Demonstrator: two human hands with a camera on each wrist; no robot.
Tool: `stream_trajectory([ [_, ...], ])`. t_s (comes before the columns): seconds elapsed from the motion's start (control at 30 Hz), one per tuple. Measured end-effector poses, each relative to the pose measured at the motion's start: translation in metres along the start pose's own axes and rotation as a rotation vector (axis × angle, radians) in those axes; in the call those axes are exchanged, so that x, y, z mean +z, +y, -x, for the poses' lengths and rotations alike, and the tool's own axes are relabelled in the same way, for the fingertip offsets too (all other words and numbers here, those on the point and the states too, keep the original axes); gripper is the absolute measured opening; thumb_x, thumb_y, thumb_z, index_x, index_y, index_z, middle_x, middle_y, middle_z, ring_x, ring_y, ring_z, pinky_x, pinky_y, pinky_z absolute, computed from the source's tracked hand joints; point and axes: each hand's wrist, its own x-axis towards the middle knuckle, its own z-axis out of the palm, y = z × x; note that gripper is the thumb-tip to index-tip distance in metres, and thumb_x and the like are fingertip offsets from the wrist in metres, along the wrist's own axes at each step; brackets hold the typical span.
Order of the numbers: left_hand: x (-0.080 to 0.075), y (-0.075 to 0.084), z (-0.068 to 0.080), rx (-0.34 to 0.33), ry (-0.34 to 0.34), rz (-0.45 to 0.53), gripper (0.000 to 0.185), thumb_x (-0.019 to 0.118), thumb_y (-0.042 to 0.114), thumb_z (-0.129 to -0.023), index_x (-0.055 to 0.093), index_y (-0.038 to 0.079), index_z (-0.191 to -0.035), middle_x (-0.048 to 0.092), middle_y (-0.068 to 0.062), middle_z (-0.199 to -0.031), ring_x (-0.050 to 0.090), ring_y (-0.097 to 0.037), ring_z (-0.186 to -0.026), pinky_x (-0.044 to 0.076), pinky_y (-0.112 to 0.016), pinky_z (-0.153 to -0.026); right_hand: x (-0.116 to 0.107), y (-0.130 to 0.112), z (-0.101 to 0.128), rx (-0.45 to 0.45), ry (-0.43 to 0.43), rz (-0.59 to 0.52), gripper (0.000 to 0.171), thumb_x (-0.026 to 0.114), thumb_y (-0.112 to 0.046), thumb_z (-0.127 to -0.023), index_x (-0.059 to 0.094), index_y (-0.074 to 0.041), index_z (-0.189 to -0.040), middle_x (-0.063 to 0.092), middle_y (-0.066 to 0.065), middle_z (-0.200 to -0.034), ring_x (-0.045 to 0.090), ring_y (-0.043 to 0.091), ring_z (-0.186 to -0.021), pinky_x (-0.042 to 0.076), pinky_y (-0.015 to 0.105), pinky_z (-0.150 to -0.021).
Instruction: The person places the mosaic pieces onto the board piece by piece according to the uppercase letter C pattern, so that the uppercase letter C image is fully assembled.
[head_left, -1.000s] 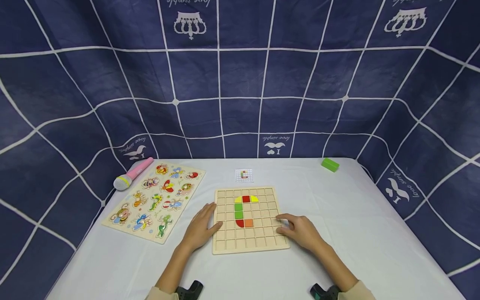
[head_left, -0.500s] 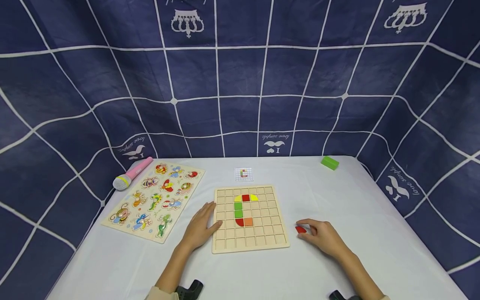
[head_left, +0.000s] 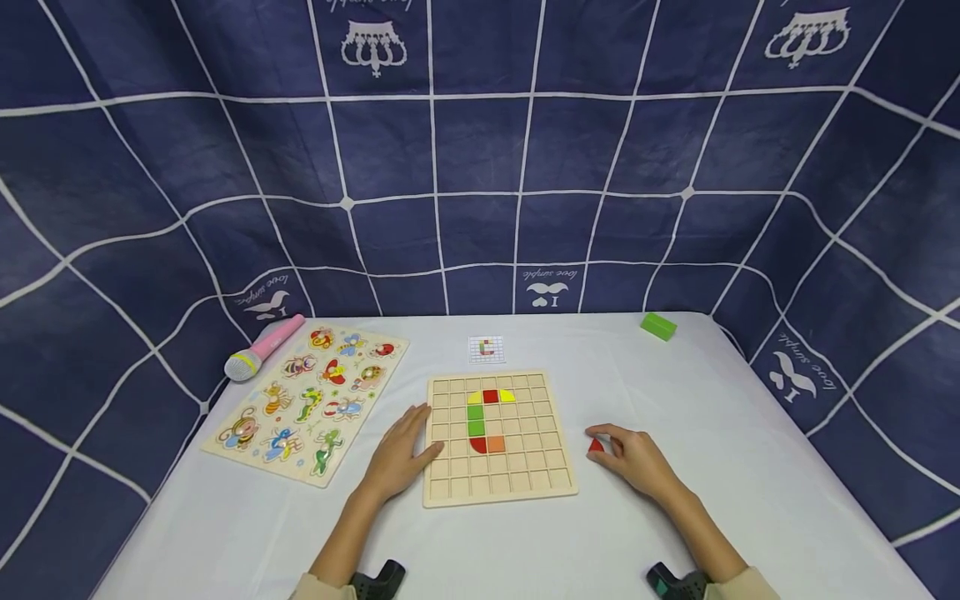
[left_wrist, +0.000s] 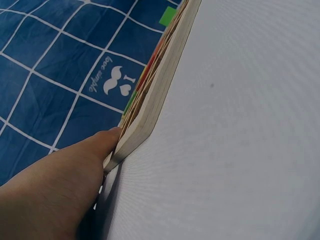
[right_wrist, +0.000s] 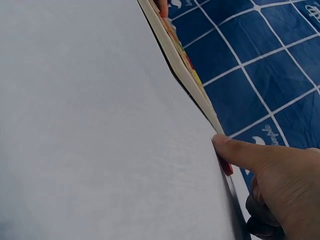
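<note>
R hand (head_left: 636,460) is pinching the red piece (head_left: 596,446) on the surface, just right of the grid board (head_left: 498,483). L hand (head_left: 399,457) is lying flat, fingers relaxed, vs. board's left edge.

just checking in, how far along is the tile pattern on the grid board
Seven coloured tiles sit on the grid board. The right hand pinches a red piece on the table beside the board; the left hand rests on the board's edge. That piece is not yet placed.

Grid board (head_left: 498,440) mid-table, animal puzzle (head_left: 307,402) left, microphone (head_left: 264,347) behind it, card (head_left: 486,349) behind board, block (head_left: 658,326) far right.
</note>
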Motion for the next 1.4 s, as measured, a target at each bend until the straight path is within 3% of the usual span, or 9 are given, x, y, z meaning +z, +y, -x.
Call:
stream_trajectory([
  [0.33,-0.001,0.001,0.001,0.0,-0.012,0.009,0.07,0.06,0.041,-0.087,0.034,0.006,-0.143,0.032,-0.011,-0.146,0.021,-0.028,-0.137,0.018,-0.047,-0.11,-0.001,0.001,-0.003,0.064,-0.024,0.027,0.031,0.078,-0.033,-0.073,0.07,-0.017,-0.099,0.033,-0.013,-0.049,0.026,0.0,-0.044,0.023,0.018,-0.04],
  [0.87,-0.002,0.001,0.0,0.01,-0.005,0.009,0.07,0.059,0.041,-0.088,0.033,0.005,-0.143,0.031,-0.012,-0.147,0.021,-0.03,-0.137,0.018,-0.048,-0.11,-0.008,0.011,0.007,0.016,0.014,0.027,0.032,0.08,-0.033,-0.07,0.07,-0.018,-0.096,0.031,-0.015,-0.049,0.023,-0.002,-0.044,0.022,0.017,-0.039],
  [1.4,-0.003,0.001,0.0,0.002,-0.015,0.007,0.07,0.058,0.042,-0.088,0.032,0.007,-0.143,0.03,-0.011,-0.147,0.021,-0.029,-0.137,0.017,-0.047,-0.11,-0.008,0.009,0.009,0.068,0.01,0.035,0.033,0.078,-0.035,-0.072,0.07,-0.017,-0.098,0.032,-0.012,-0.049,0.023,-0.001,-0.044,0.022,0.018,-0.041],
])
